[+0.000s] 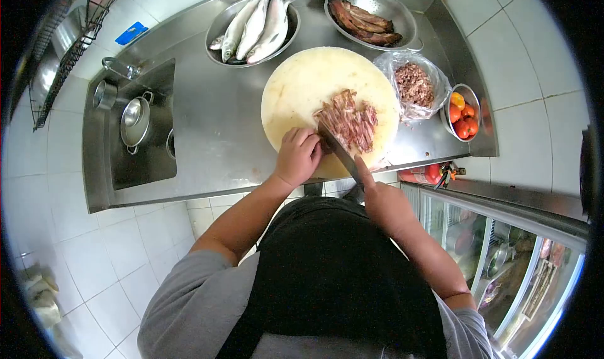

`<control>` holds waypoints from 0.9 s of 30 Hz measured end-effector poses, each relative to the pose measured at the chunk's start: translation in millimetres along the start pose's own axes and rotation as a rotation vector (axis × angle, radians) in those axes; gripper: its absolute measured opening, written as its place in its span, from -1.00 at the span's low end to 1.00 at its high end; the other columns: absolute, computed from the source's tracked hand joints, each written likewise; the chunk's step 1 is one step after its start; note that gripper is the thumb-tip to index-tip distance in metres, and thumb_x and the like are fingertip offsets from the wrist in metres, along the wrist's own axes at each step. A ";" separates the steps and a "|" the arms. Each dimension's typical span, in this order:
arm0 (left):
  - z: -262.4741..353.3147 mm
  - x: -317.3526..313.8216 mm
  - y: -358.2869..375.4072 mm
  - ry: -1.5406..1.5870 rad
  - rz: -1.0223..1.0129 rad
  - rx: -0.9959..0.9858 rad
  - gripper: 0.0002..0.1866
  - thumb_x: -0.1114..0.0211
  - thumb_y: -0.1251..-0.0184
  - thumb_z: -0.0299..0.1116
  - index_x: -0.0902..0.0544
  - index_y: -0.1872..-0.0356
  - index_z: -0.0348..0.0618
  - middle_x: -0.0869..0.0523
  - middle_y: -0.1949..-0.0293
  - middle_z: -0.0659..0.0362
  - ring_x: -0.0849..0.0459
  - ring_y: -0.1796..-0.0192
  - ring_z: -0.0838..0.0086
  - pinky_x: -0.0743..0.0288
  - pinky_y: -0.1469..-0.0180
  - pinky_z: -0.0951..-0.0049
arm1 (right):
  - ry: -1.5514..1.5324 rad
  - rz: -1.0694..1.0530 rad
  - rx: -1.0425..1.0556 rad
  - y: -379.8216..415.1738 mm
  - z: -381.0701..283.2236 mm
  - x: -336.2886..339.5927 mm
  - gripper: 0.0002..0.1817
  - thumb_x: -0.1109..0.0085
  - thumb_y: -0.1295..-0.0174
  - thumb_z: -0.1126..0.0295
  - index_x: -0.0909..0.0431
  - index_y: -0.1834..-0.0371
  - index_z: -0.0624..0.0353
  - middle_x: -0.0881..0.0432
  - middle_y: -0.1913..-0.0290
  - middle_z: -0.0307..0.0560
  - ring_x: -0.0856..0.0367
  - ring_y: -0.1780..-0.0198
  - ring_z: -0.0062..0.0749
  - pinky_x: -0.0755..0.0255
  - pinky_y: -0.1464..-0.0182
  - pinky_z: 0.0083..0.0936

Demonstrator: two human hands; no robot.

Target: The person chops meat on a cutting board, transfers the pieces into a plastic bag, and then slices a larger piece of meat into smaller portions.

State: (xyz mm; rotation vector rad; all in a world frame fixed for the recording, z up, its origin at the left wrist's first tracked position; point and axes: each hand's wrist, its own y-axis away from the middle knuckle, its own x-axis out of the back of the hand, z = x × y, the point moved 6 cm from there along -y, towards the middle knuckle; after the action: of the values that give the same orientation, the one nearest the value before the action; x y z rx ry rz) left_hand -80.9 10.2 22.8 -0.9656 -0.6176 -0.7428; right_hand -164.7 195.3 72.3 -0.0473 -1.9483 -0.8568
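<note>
A round, pale chopping board [296, 76] lies on the steel counter. Sliced, reddish-brown meat [346, 120] is heaped right of its middle. My right hand [385, 201] is closed around the handle of a knife [343, 154], index finger stretched along it. The blade slants across the board, with its tip by the left side of the heap. My left hand [298, 154] rests on the board left of the blade, its fingers curled on a small piece of meat mostly hidden under them.
Behind the board stand a bowl of whole fish [255, 28] and a colander with browned meat strips [362, 22]. Rightward are a plastic bag of chopped meat [415, 85] and a bowl of tomatoes [464, 117]. A sink [160, 164] holding pots is at left; a glass-fronted fridge [503, 258] stands lower right.
</note>
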 end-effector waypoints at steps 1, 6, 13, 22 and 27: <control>0.8 1.2 0.5 -0.001 0.000 -0.003 -0.80 -0.41 -0.03 -0.46 -0.62 0.30 -0.23 -0.62 0.18 0.04 -0.58 0.06 0.08 -0.50 -0.05 0.16 | 0.024 0.005 0.013 1.5 -6.1 6.8 -0.08 0.04 -0.29 0.49 0.30 -0.67 -0.08 -0.72 0.35 0.27 -0.71 0.34 0.21 -0.58 0.23 0.09; -8.5 -6.1 2.8 0.058 -0.007 0.046 -0.73 -0.42 -0.03 -0.41 -0.61 0.24 -0.26 -0.62 0.13 0.00 -0.58 0.03 0.05 -0.49 -0.06 0.14 | 0.153 0.076 0.117 8.9 -18.2 15.5 -0.02 0.02 -0.26 0.51 0.38 -0.68 0.02 -0.71 0.40 0.13 -0.73 0.43 -0.03 -0.62 0.41 -0.10; -5.8 -6.0 1.5 0.045 -0.050 0.088 -0.79 -0.39 -0.03 -0.45 -0.61 0.30 -0.25 -0.61 0.20 0.01 -0.57 0.06 0.05 -0.50 -0.02 0.11 | 0.126 0.158 0.130 -38.6 -27.3 -8.4 -0.02 0.00 -0.22 0.53 0.34 -0.67 0.06 -0.70 0.49 0.09 -0.72 0.48 -0.03 -0.62 0.43 -0.11; -10.9 -5.1 6.7 0.179 -0.047 0.098 -0.69 -0.46 0.04 -0.50 -0.60 0.23 -0.31 -0.62 0.15 -0.05 -0.57 0.04 -0.02 -0.50 -0.06 0.12 | 0.058 0.052 0.046 -4.0 -0.1 -3.8 -0.08 0.06 -0.25 0.53 0.25 -0.67 -0.12 -0.72 0.33 0.24 -0.72 0.34 0.16 -0.58 0.25 0.03; -5.3 5.3 4.6 0.201 -0.009 0.082 -0.72 -0.44 -0.03 -0.43 -0.60 0.25 -0.33 -0.62 0.14 -0.07 -0.57 0.04 -0.03 -0.50 -0.06 0.12 | 0.176 0.041 0.092 5.0 -19.5 13.0 -0.04 0.04 -0.27 0.50 0.37 -0.68 -0.01 -0.73 0.38 0.15 -0.74 0.39 0.02 -0.61 0.38 -0.05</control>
State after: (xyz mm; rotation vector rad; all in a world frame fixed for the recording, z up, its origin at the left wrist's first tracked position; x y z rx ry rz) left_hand -73.4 5.7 22.2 -0.8019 -0.4727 -0.8051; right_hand -154.8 183.7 90.8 0.0417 -1.8125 -0.7188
